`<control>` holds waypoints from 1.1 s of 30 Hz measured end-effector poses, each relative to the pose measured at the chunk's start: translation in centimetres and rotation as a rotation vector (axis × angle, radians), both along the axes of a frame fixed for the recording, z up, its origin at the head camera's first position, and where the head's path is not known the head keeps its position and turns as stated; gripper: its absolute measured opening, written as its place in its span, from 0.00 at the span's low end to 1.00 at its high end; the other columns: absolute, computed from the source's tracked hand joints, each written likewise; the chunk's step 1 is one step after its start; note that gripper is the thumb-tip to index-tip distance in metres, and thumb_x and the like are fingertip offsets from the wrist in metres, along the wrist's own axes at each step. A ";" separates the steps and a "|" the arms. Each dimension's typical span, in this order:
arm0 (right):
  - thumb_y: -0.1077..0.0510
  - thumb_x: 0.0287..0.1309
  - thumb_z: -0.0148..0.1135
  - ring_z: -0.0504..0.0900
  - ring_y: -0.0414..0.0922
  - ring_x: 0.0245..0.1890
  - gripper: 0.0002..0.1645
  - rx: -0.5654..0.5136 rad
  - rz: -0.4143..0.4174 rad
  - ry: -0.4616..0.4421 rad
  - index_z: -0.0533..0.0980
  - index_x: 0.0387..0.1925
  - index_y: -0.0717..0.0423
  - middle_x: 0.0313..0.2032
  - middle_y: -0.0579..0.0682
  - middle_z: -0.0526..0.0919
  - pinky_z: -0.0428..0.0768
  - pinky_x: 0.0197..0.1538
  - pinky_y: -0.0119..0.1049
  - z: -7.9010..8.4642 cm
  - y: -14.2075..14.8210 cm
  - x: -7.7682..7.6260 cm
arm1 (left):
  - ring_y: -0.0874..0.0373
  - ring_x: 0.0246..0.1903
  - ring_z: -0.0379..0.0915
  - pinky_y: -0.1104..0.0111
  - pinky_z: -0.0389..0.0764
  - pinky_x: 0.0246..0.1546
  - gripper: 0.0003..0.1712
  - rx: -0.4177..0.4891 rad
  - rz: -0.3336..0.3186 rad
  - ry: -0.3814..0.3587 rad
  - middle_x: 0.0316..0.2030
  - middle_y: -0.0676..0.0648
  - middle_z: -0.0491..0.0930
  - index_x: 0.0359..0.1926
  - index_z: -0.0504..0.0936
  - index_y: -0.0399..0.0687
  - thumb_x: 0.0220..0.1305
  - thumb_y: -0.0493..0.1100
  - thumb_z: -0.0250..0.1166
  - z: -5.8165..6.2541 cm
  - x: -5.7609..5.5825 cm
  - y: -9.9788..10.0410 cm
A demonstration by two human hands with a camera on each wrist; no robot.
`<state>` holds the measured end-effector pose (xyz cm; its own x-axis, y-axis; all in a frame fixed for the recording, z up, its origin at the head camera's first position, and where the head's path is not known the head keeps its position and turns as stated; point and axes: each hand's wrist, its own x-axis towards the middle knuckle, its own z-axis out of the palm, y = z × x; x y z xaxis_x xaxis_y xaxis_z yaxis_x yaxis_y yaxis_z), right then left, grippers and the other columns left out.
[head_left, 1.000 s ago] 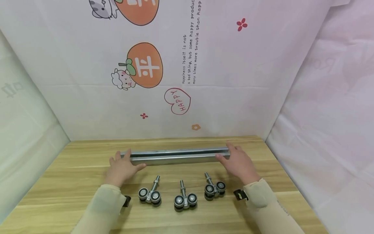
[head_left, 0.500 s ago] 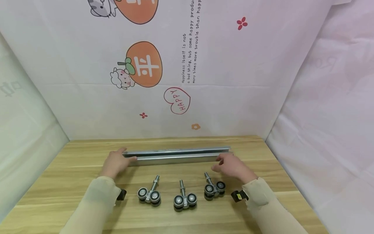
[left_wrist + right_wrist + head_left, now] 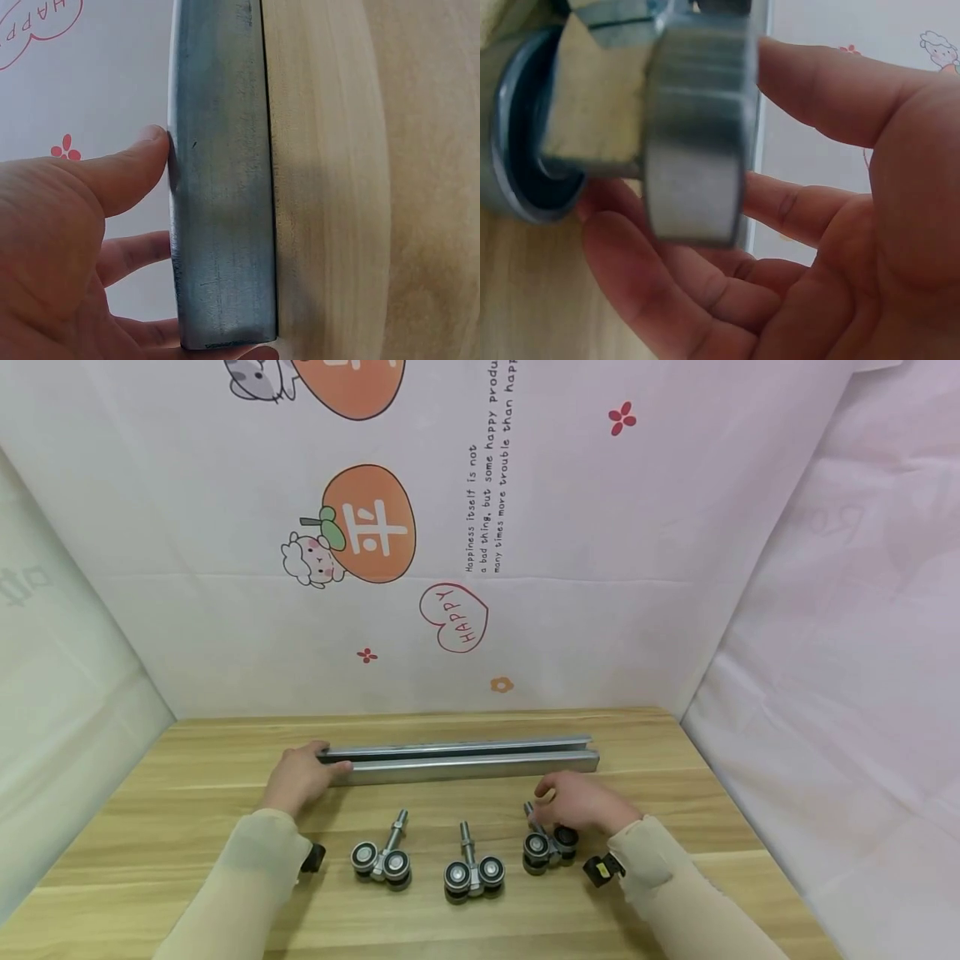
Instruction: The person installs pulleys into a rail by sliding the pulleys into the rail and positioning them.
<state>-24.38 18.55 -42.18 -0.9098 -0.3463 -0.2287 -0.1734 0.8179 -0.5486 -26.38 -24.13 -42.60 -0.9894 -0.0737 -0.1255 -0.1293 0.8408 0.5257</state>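
Observation:
A silver steel channel track (image 3: 465,767) lies across the back of the wooden table, its slot facing up. At its left end my left hand (image 3: 296,779) grips it, thumb on the near lip and fingers round the end. Three hanger rollers with threaded bolts stand in front: a left roller (image 3: 384,860), a middle roller (image 3: 473,872) and a right roller (image 3: 542,850). Over the right roller hovers my right hand (image 3: 581,802), its bent fingers loosely around the bolt and wheels. The right wrist view shows a wheel (image 3: 697,135) between thumb and fingers, with gaps around it.
White printed cloth (image 3: 562,568) hangs close behind the table (image 3: 187,827) and along both sides. A small black camera (image 3: 600,870) sits on the right wrist, another black camera (image 3: 313,858) on the left.
My right hand has let go of the track's right end and come down toward me to the right roller. My left hand has shifted slightly left and stays on the track's left end.

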 end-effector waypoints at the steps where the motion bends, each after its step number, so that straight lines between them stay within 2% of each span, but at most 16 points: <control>1: 0.50 0.57 0.72 0.79 0.43 0.38 0.26 0.004 0.005 -0.001 0.79 0.54 0.60 0.44 0.48 0.84 0.79 0.47 0.49 0.0 -0.1 0.0 | 0.22 0.64 0.53 0.34 0.59 0.61 0.50 0.001 -0.001 0.003 0.65 0.19 0.58 0.72 0.62 0.33 0.65 0.66 0.62 -0.1 -0.1 0.0; 7: 0.49 0.57 0.73 0.79 0.42 0.38 0.27 0.025 0.035 -0.001 0.79 0.54 0.59 0.42 0.47 0.83 0.80 0.48 0.50 -0.2 -0.4 0.0 | 0.23 0.64 0.55 0.36 0.61 0.62 0.47 0.006 -0.015 0.007 0.66 0.22 0.60 0.72 0.62 0.33 0.67 0.63 0.63 -0.3 -0.5 -0.3; 11: 0.49 0.55 0.74 0.80 0.44 0.40 0.24 0.035 0.046 0.015 0.81 0.50 0.57 0.43 0.48 0.84 0.80 0.47 0.50 -0.4 -0.6 -0.1 | 0.24 0.64 0.55 0.36 0.60 0.62 0.45 0.011 -0.023 0.001 0.66 0.23 0.61 0.72 0.63 0.34 0.68 0.60 0.63 -0.3 -0.6 -0.3; 15: 0.51 0.54 0.75 0.80 0.44 0.38 0.22 0.033 0.050 0.025 0.81 0.46 0.58 0.39 0.47 0.84 0.81 0.44 0.48 -0.7 -0.8 -0.1 | 0.25 0.64 0.56 0.37 0.60 0.63 0.42 0.007 -0.026 -0.002 0.66 0.24 0.62 0.71 0.64 0.33 0.69 0.57 0.63 -0.3 -0.6 -0.2; 20: 0.52 0.54 0.76 0.79 0.42 0.35 0.19 0.041 0.044 0.032 0.81 0.43 0.58 0.35 0.45 0.83 0.81 0.42 0.46 -0.9 -0.9 -0.2 | 0.25 0.64 0.57 0.38 0.60 0.63 0.41 0.007 -0.021 -0.007 0.66 0.24 0.62 0.71 0.64 0.34 0.69 0.56 0.64 -0.2 -0.7 -0.1; 27: 0.54 0.53 0.76 0.79 0.43 0.35 0.17 0.053 0.038 0.041 0.82 0.42 0.58 0.36 0.46 0.83 0.81 0.42 0.46 -1.3 -0.9 -0.3 | 0.25 0.63 0.58 0.38 0.61 0.63 0.40 0.010 -0.027 -0.004 0.65 0.23 0.63 0.71 0.65 0.34 0.69 0.55 0.64 -0.2 -0.9 0.0; 33: 0.57 0.52 0.76 0.79 0.42 0.33 0.14 0.034 0.041 0.045 0.82 0.38 0.58 0.33 0.45 0.82 0.81 0.41 0.45 -1.3 -1.0 -0.1 | 0.25 0.63 0.59 0.38 0.63 0.62 0.39 0.002 -0.025 -0.004 0.65 0.22 0.63 0.71 0.65 0.34 0.69 0.54 0.64 -0.1 -0.7 0.1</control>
